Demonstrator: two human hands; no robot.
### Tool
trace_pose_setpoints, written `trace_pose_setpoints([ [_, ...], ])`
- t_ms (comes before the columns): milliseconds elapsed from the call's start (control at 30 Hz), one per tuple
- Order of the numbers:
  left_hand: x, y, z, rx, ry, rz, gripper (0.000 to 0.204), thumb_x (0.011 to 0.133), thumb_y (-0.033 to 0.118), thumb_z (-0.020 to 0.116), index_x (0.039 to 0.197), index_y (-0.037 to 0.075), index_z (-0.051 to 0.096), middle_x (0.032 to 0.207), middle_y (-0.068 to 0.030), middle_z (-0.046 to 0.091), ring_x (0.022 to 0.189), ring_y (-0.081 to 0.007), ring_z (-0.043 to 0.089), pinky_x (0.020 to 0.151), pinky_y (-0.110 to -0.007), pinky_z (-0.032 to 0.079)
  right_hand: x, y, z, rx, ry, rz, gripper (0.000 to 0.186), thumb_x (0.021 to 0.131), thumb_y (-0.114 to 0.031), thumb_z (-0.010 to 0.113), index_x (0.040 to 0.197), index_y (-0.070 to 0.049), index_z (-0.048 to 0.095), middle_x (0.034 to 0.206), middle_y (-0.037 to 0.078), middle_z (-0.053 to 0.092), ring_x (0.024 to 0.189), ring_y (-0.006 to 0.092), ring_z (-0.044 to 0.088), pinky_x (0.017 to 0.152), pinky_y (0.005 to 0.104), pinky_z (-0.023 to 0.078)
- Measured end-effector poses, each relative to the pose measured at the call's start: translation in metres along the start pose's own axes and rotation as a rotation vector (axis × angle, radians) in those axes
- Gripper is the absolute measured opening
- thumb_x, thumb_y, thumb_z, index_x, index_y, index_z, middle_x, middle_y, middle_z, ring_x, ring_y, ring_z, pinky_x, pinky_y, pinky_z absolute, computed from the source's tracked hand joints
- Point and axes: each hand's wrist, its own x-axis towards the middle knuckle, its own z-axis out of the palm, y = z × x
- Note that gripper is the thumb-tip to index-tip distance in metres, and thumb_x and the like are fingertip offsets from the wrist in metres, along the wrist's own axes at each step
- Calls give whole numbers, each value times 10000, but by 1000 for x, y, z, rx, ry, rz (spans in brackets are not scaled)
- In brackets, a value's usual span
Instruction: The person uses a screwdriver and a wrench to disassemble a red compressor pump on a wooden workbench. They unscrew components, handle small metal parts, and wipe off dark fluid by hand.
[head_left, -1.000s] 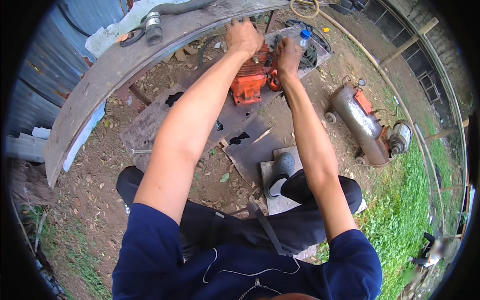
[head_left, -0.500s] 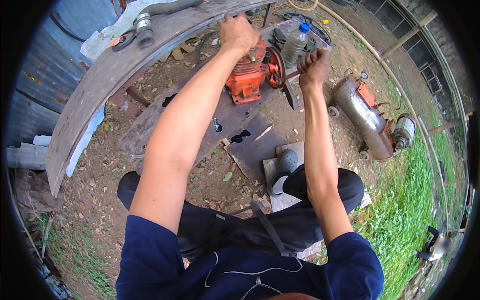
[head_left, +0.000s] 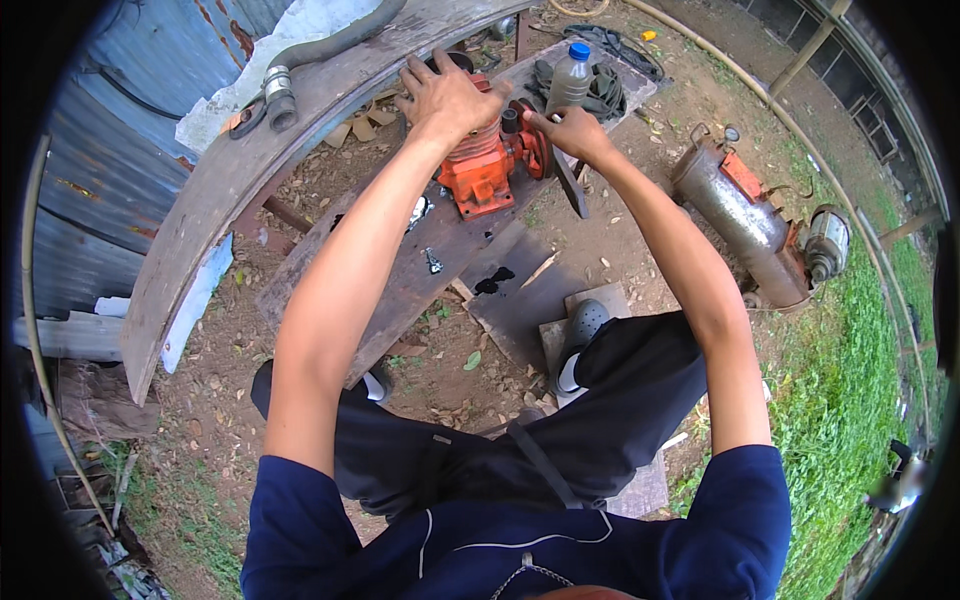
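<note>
An orange-red finned machine like a compressor pump (head_left: 476, 182) stands on a dark plank, with a spoked pulley wheel (head_left: 534, 147) on its right side. My left hand (head_left: 448, 98) rests over its top, fingers spread and partly hiding the fins. My right hand (head_left: 576, 131) is beside the wheel, fingers closed, thumb and index finger near a small black knob-like part (head_left: 511, 121). What this hand grips, if anything, is hidden. A dark flat strip (head_left: 571, 188) slants down below it. Behind stands a clear bottle (head_left: 569, 82) with a blue cap.
A curved wooden bench (head_left: 215, 165) carrying a grey hose (head_left: 335, 22) stands at the left. A rusty metal tank (head_left: 738, 222) with a gauge lies on the right. Dark cloth (head_left: 603, 95) lies by the bottle. Black stains (head_left: 492, 280) mark boards near my foot (head_left: 587, 320).
My right hand has moved left, closer to the pulley wheel, and its wrist has turned. My left hand's fingers have spread over the pump's top. The whole view has shifted slightly.
</note>
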Motion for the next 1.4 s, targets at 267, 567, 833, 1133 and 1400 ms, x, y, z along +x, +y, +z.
trace_pose_setpoints([
  [267, -17, -8, 11, 94, 61, 106, 1008, 706, 629, 730, 1412, -7, 393, 1435, -432, 259, 1376, -537, 250, 1128, -521, 281, 0, -6, 16, -16, -114, -57, 657, 800, -542, 690, 1038, 70, 680, 943, 294, 684, 932, 402, 683, 818, 435, 522],
  [567, -15, -35, 4, 28, 22, 300, 808, 676, 534, 788, 1354, 173, 538, 1501, -340, 250, 1356, -503, 328, 1117, -487, 338, -44, -13, 22, 103, -86, 35, 610, 806, -492, 703, 998, 87, 668, 1011, 299, 670, 995, 406, 660, 878, 435, 504],
  [833, -17, -38, 1, -156, -101, 602, 700, 687, 478, 756, 1324, 254, 571, 1525, -266, 282, 1377, -445, 335, 1136, -471, 324, -112, -16, 35, 463, -29, 195, 406, 824, -362, 732, 947, 22, 678, 860, 212, 700, 843, 305, 692, 770, 398, 515],
  [1133, 5, -44, -20, -77, -247, 898, 659, 726, 341, 723, 1358, 293, 542, 1542, -189, 303, 1340, -389, 414, 1099, -456, 388, -138, -36, 66, 650, -5, 343, 466, 872, -299, 703, 1178, 43, 617, 1051, 184, 695, 934, 258, 679, 833, 364, 511],
  [1400, 15, -70, -23, 101, -141, 1029, 767, 763, 417, 732, 1456, 342, 412, 1514, -105, 374, 1333, -354, 421, 1096, -453, 396, -152, -59, 93, 697, 45, 212, 423, 940, -369, 578, 1090, 22, 637, 955, 175, 708, 917, 330, 681, 853, 408, 489],
])
